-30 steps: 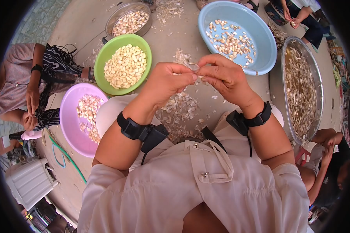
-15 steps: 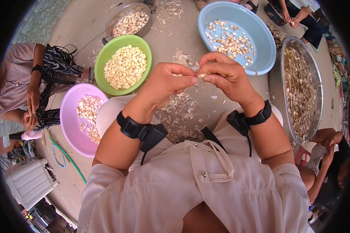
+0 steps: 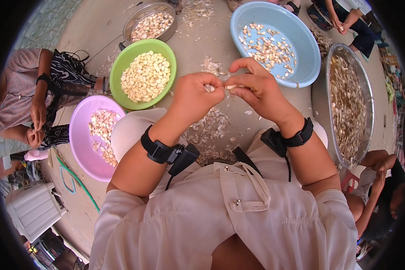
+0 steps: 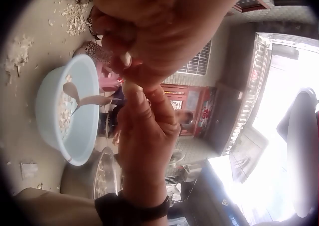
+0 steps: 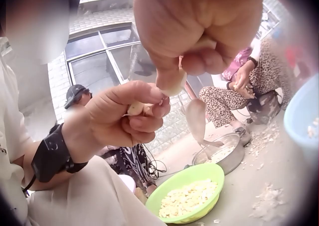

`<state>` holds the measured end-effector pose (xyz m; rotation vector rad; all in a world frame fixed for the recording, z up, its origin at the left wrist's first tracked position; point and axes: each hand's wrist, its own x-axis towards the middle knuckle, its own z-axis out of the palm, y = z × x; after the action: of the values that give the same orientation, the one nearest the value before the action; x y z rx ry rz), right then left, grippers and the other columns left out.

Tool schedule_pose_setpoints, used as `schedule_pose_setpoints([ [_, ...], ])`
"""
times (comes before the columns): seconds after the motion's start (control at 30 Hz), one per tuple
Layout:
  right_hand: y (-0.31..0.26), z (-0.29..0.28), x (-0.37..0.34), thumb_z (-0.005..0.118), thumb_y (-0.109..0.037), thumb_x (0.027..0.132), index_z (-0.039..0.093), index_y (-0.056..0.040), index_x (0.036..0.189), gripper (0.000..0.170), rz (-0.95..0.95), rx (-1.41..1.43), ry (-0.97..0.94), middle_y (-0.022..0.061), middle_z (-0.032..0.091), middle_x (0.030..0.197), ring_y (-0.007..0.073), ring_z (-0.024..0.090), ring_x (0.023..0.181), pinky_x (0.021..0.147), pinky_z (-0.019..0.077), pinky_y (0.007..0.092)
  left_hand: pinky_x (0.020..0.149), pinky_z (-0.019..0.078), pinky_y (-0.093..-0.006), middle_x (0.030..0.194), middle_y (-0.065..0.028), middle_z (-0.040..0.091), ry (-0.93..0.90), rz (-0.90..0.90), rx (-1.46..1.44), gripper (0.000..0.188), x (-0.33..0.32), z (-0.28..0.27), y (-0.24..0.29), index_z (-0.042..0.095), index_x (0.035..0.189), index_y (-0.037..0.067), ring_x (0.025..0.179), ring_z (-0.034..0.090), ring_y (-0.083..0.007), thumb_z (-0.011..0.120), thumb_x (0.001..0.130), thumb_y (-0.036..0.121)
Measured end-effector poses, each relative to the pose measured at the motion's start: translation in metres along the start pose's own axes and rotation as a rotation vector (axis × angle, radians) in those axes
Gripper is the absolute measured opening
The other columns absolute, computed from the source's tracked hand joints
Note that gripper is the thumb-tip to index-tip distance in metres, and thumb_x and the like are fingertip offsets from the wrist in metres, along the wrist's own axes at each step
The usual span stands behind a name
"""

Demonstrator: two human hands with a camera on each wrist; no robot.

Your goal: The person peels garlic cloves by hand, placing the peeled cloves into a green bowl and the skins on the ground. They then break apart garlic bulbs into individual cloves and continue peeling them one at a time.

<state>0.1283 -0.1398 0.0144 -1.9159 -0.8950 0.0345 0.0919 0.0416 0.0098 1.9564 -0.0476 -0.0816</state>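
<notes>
My right hand (image 3: pixel 261 90) pinches a pale garlic clove (image 3: pixel 231 87) between thumb and fingers. Close beside it is my left hand (image 3: pixel 196 93), its fingers curled and its fingertips right at the clove's end. Another clove (image 5: pixel 135 108) shows within the left hand's curled fingers in the right wrist view. The left wrist view shows the worked clove (image 4: pixel 130 88) at the right fingertips. Loose papery skin (image 5: pixel 196 120) appears below the hands in the right wrist view. On the ground under them lies a scatter of garlic skins (image 3: pixel 211 126).
A green basin (image 3: pixel 113 85) of peeled cloves and a pink basin (image 3: pixel 78 153) of skin-on cloves stand left. Ahead are a metal pan (image 3: pixel 129 27) and a blue basin (image 3: pixel 308 54), both with cloves. A large metal tub (image 3: pixel 369 103) stands right. Other people sit around.
Earlier, translucent skin stood between both hands' fingertips; now it is gone from there. The left hand has drawn slightly left and curled more, and the clove shows pale in the right fingers.
</notes>
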Motion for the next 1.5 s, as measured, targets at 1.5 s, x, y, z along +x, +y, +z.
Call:
schedule_pose_setpoints([
  [1.5,0.005,-0.005,0.001,0.056,-0.006,0.083,0.065,-0.0016,0.097,0.017,0.378,0.635,-0.009,0.0025,0.056,0.089,0.0064,0.045,0.057,0.051,0.0379,0.0189,0.048,0.0322,-0.0150,0.065,0.0023,0.057,-0.062,-0.076,-0.342,0.016,0.001,-0.004,0.009,0.066,0.086,-0.001,0.055,0.044,-0.0012,0.067,0.076,0.011],
])
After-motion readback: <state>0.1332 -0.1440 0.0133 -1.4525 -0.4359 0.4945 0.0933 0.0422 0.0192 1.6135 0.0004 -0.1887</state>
